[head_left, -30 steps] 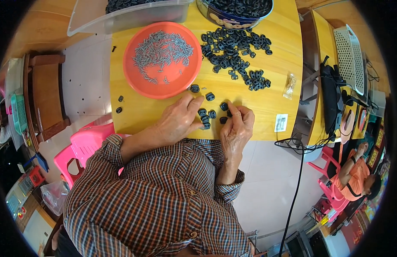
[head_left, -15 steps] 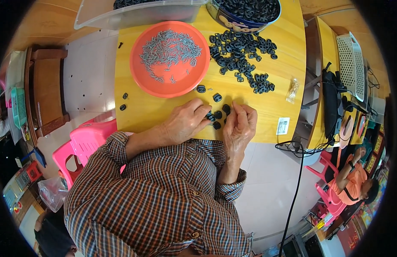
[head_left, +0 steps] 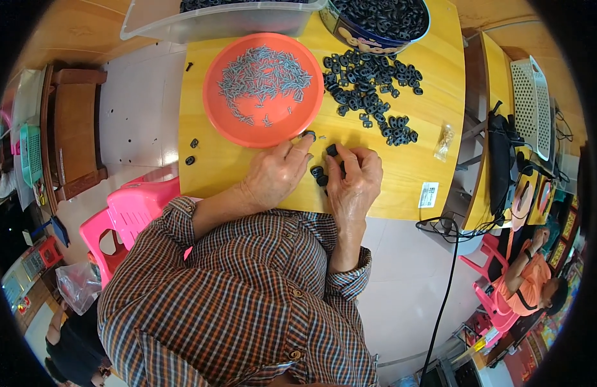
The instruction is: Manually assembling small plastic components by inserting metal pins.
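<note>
My left hand (head_left: 273, 174) reaches forward with its fingers stretched out. Its index fingertip touches a small black cord lock (head_left: 309, 135) beside the rim of an orange-red plate (head_left: 215, 122). Thumb and index finger of my right hand (head_left: 354, 180) pinch another black cord lock (head_left: 331, 149), partly hidden by the fingers. Just left of the right hand, more black cord locks (head_left: 318, 172) lie on the yellow table (head_left: 240, 171); some are covered by that hand. Many small silver metal pieces (head_left: 266, 74) lie in the plate.
A big pile of black cord-lock parts (head_left: 363, 90) spreads right of the plate. Behind stand a round tin (head_left: 369, 39) full of black parts and a clear plastic bin (head_left: 240, 26). A small clear packet (head_left: 444, 142) and white label (head_left: 428, 195) lie at right. A black cable (head_left: 448, 271) hangs beyond.
My left hand has moved away from the near group of cord locks, forward to the one by the plate. The right hand has shifted slightly left. The view has shifted a little.
</note>
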Demonstrator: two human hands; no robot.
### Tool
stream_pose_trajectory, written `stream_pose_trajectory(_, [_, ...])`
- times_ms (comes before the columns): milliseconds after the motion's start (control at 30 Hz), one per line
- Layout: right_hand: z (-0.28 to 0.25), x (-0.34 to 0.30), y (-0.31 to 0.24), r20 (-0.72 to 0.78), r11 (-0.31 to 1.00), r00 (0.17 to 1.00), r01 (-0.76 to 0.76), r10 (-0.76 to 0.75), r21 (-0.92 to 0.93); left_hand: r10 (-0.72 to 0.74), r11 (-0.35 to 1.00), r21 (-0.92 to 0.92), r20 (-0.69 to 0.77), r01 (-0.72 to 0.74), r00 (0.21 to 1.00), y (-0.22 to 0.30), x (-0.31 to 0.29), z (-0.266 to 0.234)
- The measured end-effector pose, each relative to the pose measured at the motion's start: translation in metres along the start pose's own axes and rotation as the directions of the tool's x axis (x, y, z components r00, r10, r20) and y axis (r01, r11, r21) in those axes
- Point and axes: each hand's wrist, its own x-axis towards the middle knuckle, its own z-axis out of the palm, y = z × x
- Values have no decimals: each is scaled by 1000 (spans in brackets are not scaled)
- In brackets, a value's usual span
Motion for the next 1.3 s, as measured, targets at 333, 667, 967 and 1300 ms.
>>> stream_pose_trajectory(333, [8,-4,16,-95,999,996,1,4,48,-43,994,104,74,35,996,4,9,9])
stream_pose_trajectory(667, [-22,-4,20,354,48,720,-472,596,880,44,999,30,-66,-43,997,5,15,16])
stream_pose_trajectory(967, [-32,-7,26,401,-34,682,-483,611,875,5,959,-280,-114,-37,993,11,19,22])
stream_pose_trajectory(1300, [-20,-35,37,-111,788,888,-332,447,519,201,936,-280,-77,-215,977,18,14,22])
